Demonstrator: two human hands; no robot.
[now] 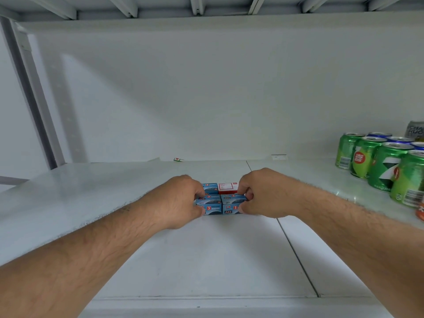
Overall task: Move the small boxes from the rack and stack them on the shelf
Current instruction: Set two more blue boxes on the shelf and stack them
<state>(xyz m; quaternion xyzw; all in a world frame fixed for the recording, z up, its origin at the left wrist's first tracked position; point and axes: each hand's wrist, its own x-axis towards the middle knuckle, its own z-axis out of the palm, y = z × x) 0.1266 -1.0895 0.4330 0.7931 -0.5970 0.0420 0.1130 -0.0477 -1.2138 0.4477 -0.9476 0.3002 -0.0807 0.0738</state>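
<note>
Although both forearms reach in from the near edge, the white shelf [183, 260] shows bare across most of its width, with a seam running from near right toward the far middle. Its back wall is plain, and two small tags at the far edge are too small to read. At the far right stand the cans [380, 161], mostly green with some blue ones behind; the right frame edge cuts off the last of them, and a red-orange thing below them is barely in view.

Between the hands, at mid-shelf, sit the boxes [221, 199]: blue ones in front, two side by side and apparently two high, with another blue box and a red-and-white box [227, 188] just behind. How many there are in all is hidden by the fingers.

The left hand [179, 200] curls against the left end of the blue group, gripping it. The right hand [259, 193] pinches the right end, thumb low and fingers bent over the top.
</note>
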